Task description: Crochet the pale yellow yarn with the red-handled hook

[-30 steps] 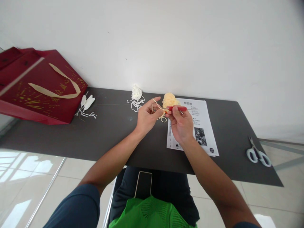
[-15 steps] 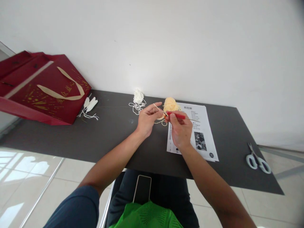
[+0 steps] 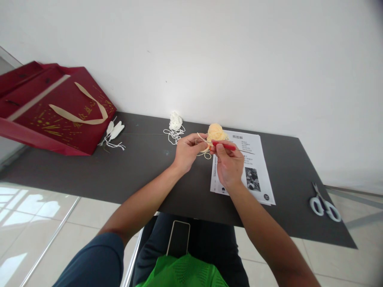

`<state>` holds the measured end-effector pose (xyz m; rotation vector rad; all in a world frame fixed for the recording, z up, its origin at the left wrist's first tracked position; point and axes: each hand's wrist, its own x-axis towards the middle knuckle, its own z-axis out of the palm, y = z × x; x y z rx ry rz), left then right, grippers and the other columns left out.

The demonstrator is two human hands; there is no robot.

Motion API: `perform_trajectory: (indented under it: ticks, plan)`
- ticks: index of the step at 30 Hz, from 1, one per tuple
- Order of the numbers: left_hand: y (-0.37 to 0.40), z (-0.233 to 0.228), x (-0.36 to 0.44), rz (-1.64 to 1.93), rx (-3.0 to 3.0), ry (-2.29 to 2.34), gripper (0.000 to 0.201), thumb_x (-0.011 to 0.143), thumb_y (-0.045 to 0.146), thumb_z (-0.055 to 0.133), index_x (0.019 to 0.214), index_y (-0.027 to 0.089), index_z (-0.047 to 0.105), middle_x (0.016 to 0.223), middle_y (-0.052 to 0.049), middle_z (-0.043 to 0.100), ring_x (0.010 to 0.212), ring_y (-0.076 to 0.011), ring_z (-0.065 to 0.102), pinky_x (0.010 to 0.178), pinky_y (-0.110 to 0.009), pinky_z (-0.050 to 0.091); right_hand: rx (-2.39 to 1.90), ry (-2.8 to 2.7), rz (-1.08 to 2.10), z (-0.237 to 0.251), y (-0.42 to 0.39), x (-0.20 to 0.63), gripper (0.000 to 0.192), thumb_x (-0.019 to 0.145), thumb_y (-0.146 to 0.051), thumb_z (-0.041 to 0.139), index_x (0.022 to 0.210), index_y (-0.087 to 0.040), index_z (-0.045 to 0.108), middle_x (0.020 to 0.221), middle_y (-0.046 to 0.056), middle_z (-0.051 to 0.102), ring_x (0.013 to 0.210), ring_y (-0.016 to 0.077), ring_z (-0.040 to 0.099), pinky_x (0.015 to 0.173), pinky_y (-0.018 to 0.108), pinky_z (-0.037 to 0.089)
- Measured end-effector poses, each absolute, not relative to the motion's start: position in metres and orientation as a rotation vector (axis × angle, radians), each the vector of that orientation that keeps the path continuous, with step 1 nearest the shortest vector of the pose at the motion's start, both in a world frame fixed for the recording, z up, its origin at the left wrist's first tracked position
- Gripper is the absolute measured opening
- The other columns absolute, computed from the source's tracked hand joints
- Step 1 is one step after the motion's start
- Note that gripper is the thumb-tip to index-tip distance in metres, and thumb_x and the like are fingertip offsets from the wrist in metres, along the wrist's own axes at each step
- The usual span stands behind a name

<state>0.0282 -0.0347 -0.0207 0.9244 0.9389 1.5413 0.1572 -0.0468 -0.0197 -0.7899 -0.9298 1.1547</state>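
Observation:
My right hand point(image 3: 229, 165) is closed around the red handle of a crochet hook point(image 3: 226, 146), whose thin metal shaft sticks out to the right over the paper. Facing it, my left hand point(image 3: 187, 153) pinches a small piece of cream yarn point(image 3: 206, 150) at the hook's other end, and a strand runs over its fingers. The small piece is mostly hidden by the fingers. Just behind both hands rests a pale yellow yarn ball point(image 3: 216, 131). A loop of its yarn lies on the table below the fingertips.
Printed sheets point(image 3: 259, 159) lie under my right hand. White yarn point(image 3: 175, 120) sits against the wall. Small white crocheted pieces point(image 3: 116, 130) lie beside a red gift bag point(image 3: 72, 115) at left. Scissors point(image 3: 324, 205) are near the dark table's point(image 3: 134, 171) right end. A phone point(image 3: 178, 238) rests on my lap.
The fingers of my left hand have drawn in from a more stretched position, and the yarn strand over them has shifted. My right hand keeps its hold on the crochet hook, almost unmoved.

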Motion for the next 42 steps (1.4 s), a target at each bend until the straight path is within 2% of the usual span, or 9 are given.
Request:
perform_trajectory:
  ticks: [4, 9, 16, 21, 24, 29, 34, 37, 42]
  plan:
    - [-0.033, -0.022, 0.029, 1.605, 0.868, 0.863, 0.027, 0.071, 0.022, 0.085, 0.098, 0.021, 0.080, 0.081, 0.000, 0.075, 0.070, -0.0093, 0.064, 0.071, -0.024, 0.050, -0.833, -0.961, 1.108, -0.020, -0.048, 0.157, 0.012, 0.085, -0.031, 0.079, 0.094, -0.024, 0.076, 0.091, 0.001, 0.080, 0.073, 0.0133, 0.073, 0.070, 0.031, 0.063]
    - [-0.033, -0.021, 0.027, 1.593, 0.874, 0.851, 0.049, 0.068, 0.017, 0.086, 0.115, 0.024, 0.076, 0.081, 0.001, 0.075, 0.073, -0.0105, 0.066, 0.074, -0.026, 0.052, -0.832, -0.939, 1.102, -0.023, -0.046, 0.156, 0.010, 0.085, -0.030, 0.079, 0.092, -0.024, 0.076, 0.088, 0.000, 0.079, 0.070, 0.0117, 0.072, 0.070, 0.029, 0.063]
    - [-0.032, -0.021, 0.026, 1.574, 0.819, 0.903, 0.055, 0.069, 0.020, 0.086, 0.122, 0.021, 0.072, 0.082, -0.001, 0.077, 0.076, -0.0124, 0.069, 0.080, -0.029, 0.051, -0.927, -1.129, 0.907, -0.026, -0.050, 0.158, 0.012, 0.087, -0.029, 0.076, 0.098, -0.026, 0.079, 0.093, 0.002, 0.081, 0.073, 0.0149, 0.074, 0.071, 0.032, 0.063]
    - [-0.032, -0.021, 0.026, 1.587, 0.704, 0.895, 0.060, 0.066, 0.021, 0.089, 0.124, 0.019, 0.070, 0.081, -0.002, 0.078, 0.077, -0.0141, 0.071, 0.083, -0.030, 0.051, -0.863, -1.497, 0.510, -0.032, -0.052, 0.164, 0.020, 0.091, -0.022, 0.071, 0.107, -0.030, 0.079, 0.109, 0.004, 0.082, 0.099, 0.0209, 0.077, 0.093, 0.042, 0.064]
    - [-0.032, -0.018, 0.026, 1.587, 0.644, 0.873, 0.059, 0.065, 0.019, 0.089, 0.121, 0.016, 0.070, 0.080, -0.002, 0.078, 0.078, -0.0138, 0.071, 0.086, -0.030, 0.051, -0.809, -1.610, 0.405, -0.034, -0.052, 0.165, 0.028, 0.091, -0.018, 0.069, 0.112, -0.034, 0.078, 0.117, 0.002, 0.081, 0.104, 0.0207, 0.077, 0.096, 0.044, 0.064]
    - [-0.029, -0.013, 0.022, 1.469, 0.541, 0.832, 0.049, 0.064, 0.015, 0.087, 0.110, 0.013, 0.072, 0.080, -0.003, 0.077, 0.073, -0.0118, 0.069, 0.082, -0.029, 0.051, -0.852, -1.434, 0.699, -0.033, -0.051, 0.164, 0.022, 0.086, -0.023, 0.076, 0.103, -0.037, 0.081, 0.113, 0.001, 0.081, 0.103, 0.0211, 0.076, 0.097, 0.043, 0.063]
    - [-0.029, -0.012, 0.020, 1.434, 0.579, 0.824, 0.051, 0.065, 0.016, 0.087, 0.113, 0.011, 0.070, 0.080, -0.003, 0.076, 0.071, -0.0115, 0.068, 0.080, -0.029, 0.051, -0.858, -1.053, 1.166, -0.035, -0.040, 0.162, 0.017, 0.084, -0.032, 0.078, 0.100, -0.027, 0.080, 0.084, 0.000, 0.080, 0.069, 0.0137, 0.070, 0.067, 0.031, 0.062]
    - [-0.030, -0.013, 0.020, 1.432, 0.650, 0.839, 0.057, 0.063, 0.015, 0.087, 0.117, 0.011, 0.069, 0.080, -0.002, 0.076, 0.071, -0.0117, 0.068, 0.080, -0.029, 0.050, -0.752, -0.935, 1.293, -0.032, -0.035, 0.162, 0.012, 0.084, -0.032, 0.078, 0.093, -0.024, 0.078, 0.090, 0.001, 0.080, 0.069, 0.0110, 0.068, 0.061, 0.025, 0.058]
    - [-0.031, -0.014, 0.020, 1.426, 0.758, 0.892, 0.059, 0.063, 0.014, 0.085, 0.120, 0.014, 0.068, 0.082, 0.000, 0.076, 0.069, -0.0101, 0.067, 0.077, -0.027, 0.049, -0.669, -0.921, 1.334, -0.023, -0.032, 0.166, 0.009, 0.086, -0.030, 0.077, 0.092, -0.024, 0.075, 0.092, 0.000, 0.080, 0.067, 0.0094, 0.067, 0.060, 0.024, 0.056]
